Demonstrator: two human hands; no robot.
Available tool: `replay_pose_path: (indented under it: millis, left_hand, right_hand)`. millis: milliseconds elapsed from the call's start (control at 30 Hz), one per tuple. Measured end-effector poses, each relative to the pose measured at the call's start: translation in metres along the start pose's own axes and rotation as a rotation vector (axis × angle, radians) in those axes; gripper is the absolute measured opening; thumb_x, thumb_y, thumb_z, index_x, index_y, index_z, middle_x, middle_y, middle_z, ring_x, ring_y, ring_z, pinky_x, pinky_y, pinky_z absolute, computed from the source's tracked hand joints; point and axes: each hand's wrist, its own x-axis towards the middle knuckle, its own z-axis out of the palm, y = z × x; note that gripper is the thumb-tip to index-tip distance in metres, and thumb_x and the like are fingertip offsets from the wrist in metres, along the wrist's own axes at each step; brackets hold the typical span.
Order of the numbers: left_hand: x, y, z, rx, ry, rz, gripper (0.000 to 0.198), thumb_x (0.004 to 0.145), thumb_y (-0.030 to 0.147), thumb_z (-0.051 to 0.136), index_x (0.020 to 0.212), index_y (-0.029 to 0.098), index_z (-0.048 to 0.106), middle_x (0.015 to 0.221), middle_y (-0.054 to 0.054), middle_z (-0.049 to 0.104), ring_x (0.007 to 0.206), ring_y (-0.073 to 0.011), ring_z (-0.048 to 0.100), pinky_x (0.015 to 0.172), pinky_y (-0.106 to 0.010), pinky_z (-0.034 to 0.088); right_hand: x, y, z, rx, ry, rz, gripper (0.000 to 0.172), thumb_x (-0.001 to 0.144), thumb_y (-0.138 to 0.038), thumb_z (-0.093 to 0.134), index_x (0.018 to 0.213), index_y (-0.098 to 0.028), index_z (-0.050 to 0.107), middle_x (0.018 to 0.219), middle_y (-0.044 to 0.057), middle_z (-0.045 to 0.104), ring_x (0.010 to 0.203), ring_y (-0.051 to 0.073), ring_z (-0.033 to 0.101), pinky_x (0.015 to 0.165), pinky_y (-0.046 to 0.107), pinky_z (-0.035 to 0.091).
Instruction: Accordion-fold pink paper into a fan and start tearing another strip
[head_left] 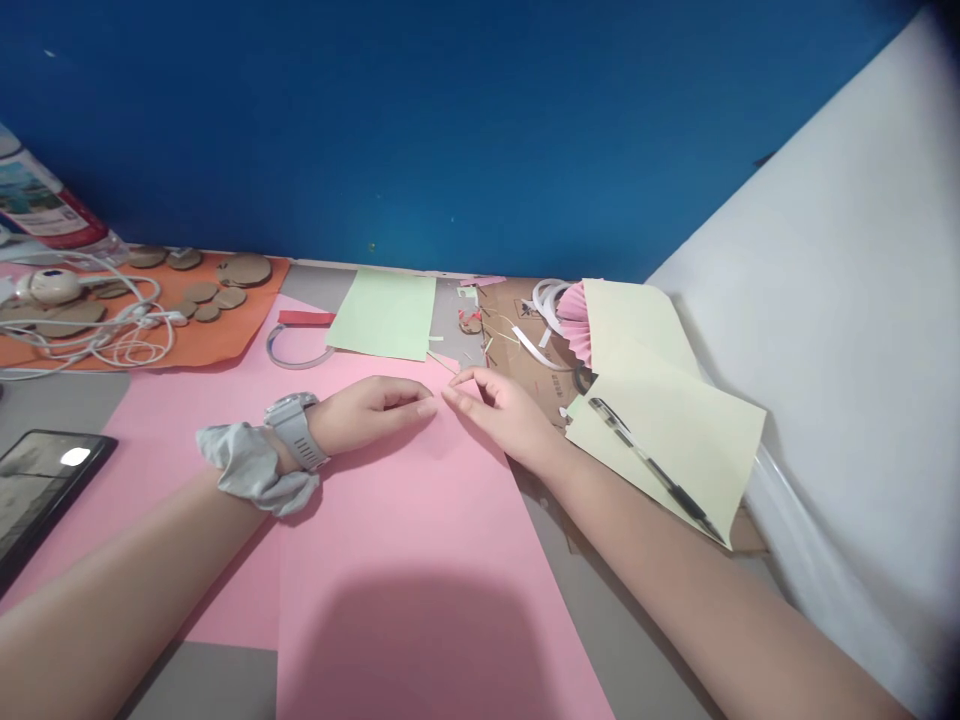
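Note:
My left hand (379, 410), with a grey watch (294, 425) and a grey scrunchie (251, 465) at its wrist, is closed in a pinch over the pink paper (390, 520). Facing it, my right hand (499, 405) also pinches, thumb against forefinger. The two sets of fingertips almost meet near the far edge of the pink sheet. Whatever lies between them is too small or too hidden to make out. Just beyond the fingers lies a light green sheet (386, 315). Thin paper scraps (471, 318) are scattered beside it.
Cream paper (675, 430) with a pen (652, 465) lies at right, beside pink pleated paper (575, 320) and cardboard (529, 360). At left are orange paper (247, 335) with cardboard rounds (244, 268), white earphones (139, 310), a bottle (56, 205) and a phone (45, 480). A blue partition (450, 130) stands behind.

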Motion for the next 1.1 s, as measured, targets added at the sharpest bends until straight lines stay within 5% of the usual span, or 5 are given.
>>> replay_pose_path:
  millis: [433, 1100]
  left_hand:
    - [0.0015, 0.0002, -0.006, 0.006, 0.006, -0.037, 0.038, 0.089, 0.046, 0.036, 0.063, 0.019, 0.032, 0.064, 0.004, 0.027, 0.06, -0.0106, 0.029, 0.059, -0.024, 0.031]
    - [0.0015, -0.0029, -0.0025, -0.017, 0.062, -0.051, 0.039, 0.088, 0.049, 0.035, 0.063, 0.019, 0.032, 0.064, 0.004, 0.026, 0.061, -0.0114, 0.029, 0.059, -0.025, 0.03]
  right_hand:
    - [0.0026, 0.0078, -0.0031, -0.082, 0.11, -0.102, 0.03, 0.091, -0.037, 0.042, 0.066, -0.02, 0.037, 0.065, -0.005, 0.037, 0.063, 0.011, 0.038, 0.058, 0.023, 0.029]
    - [0.0016, 0.0058, 0.0, -0.069, 0.158, -0.127, 0.031, 0.091, -0.037, 0.04, 0.066, -0.021, 0.032, 0.064, -0.005, 0.033, 0.062, 0.011, 0.034, 0.058, 0.024, 0.028]
